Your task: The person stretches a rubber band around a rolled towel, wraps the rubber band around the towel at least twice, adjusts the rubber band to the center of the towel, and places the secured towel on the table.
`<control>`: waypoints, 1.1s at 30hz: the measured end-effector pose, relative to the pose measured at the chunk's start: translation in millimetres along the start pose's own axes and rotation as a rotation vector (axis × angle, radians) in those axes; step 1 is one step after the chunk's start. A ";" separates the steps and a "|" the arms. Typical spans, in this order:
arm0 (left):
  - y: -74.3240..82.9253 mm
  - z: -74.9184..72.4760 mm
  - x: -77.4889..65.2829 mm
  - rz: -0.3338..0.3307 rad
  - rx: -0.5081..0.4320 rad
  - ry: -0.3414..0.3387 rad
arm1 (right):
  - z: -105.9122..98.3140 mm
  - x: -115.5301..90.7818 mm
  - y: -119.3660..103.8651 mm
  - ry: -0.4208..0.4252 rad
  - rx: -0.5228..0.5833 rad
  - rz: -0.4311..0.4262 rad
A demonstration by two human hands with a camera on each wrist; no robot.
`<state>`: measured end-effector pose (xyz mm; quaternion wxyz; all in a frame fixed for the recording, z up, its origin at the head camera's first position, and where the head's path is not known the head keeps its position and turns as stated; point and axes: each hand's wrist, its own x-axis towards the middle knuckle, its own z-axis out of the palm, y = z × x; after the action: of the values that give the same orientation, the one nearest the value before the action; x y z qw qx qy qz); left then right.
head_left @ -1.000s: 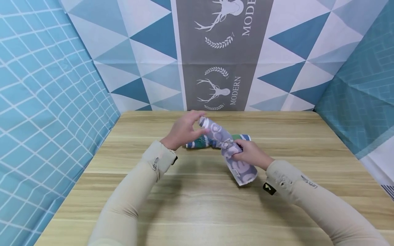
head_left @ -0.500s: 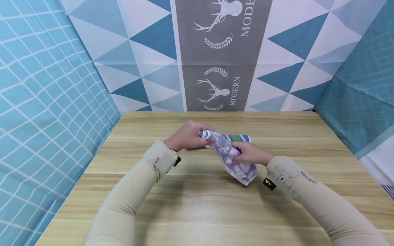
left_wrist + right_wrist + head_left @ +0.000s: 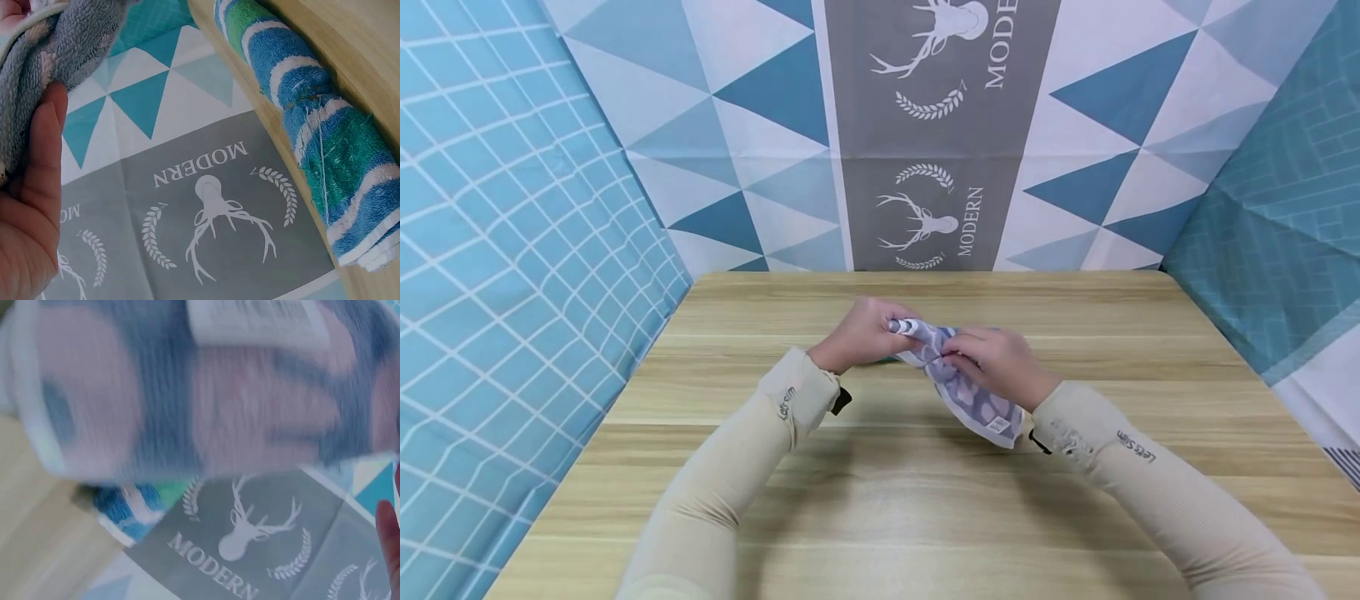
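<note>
A grey-purple rolled towel [image 3: 973,404] with pale pink shapes and a white label is held above the table, its middle cinched narrow. My left hand [image 3: 867,335] grips the towel's left end, thumb along the near side. At the narrowed middle, my right hand [image 3: 1000,362] has its fingertips bunched and pinching; whether they hold cloth or a tie there I cannot tell. Behind it lies a second rolled towel [image 3: 337,150], striped blue, green and white, with thin string round its waist. In the head view the held towel and right hand mostly hide it.
The wooden table [image 3: 880,517] stretches out on all sides of the hands. Its far edge meets a wall cloth [image 3: 925,125] with triangles and deer heads. A blue grid-patterned cloth [image 3: 512,208] hangs at the left, and a teal one [image 3: 1285,217] at the right.
My left hand has lowered the towel's left end and closed its grip. My right hand has shifted up and left from round the middle to a fingertip pinch, and the towel's label now faces up.
</note>
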<state>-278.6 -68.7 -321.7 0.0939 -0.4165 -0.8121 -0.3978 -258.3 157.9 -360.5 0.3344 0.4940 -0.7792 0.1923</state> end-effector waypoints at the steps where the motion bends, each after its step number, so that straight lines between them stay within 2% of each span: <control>1: 0.4 0.8 -0.4 0.011 0.001 0.004 | 0.7 0.5 0.2 0.005 0.001 -0.011; 8: 1.9 2.9 -1.9 0.045 0.002 0.035 | 5.2 5.3 -3.9 -0.003 0.066 -0.063; 11: 0.4 3.6 -0.5 0.056 0.046 0.062 | 7.2 5.4 -10.0 -0.068 0.061 -0.090; 14: -1.1 2.4 0.7 0.037 0.076 0.083 | 6.1 3.6 -16.8 -0.159 0.004 -0.117; 17: -3.4 -2.5 -0.1 -0.028 0.049 0.103 | 1.7 -0.5 -16.9 -0.169 -0.035 -0.105; 20: -7.9 -10.9 -4.3 -0.118 -0.017 0.120 | -4.8 -5.8 -9.8 -0.081 -0.027 -0.066; 23: -15.7 -19.2 -9.0 -0.170 -0.035 0.119 | -13.8 -10.2 -2.5 -0.029 -0.018 -0.045; 25: -21.7 -24.2 -11.1 -0.185 -0.021 0.135 | -19.8 -12.0 0.0 -0.051 -0.008 -0.032; 27: -26.8 -28.2 -12.4 -0.210 0.001 0.179 | -25.2 -14.1 0.4 -0.100 -0.008 -0.019; 30: -31.5 -30.5 -13.3 -0.283 -0.013 0.234 | -30.2 -17.3 -0.7 -0.169 -0.002 0.018; 31: -31.3 -29.8 -13.4 -0.311 -0.025 0.233 | -31.0 -17.6 -1.3 -0.186 -0.002 0.031; 33: -27.1 -26.8 -13.0 -0.355 -0.066 0.182 | -31.1 -15.7 -2.7 -0.219 -0.004 0.057</control>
<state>-295.6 -105.1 -325.6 0.0814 -0.2322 -0.8474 -0.4706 -241.1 186.4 -349.8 0.2426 0.4890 -0.8252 0.1448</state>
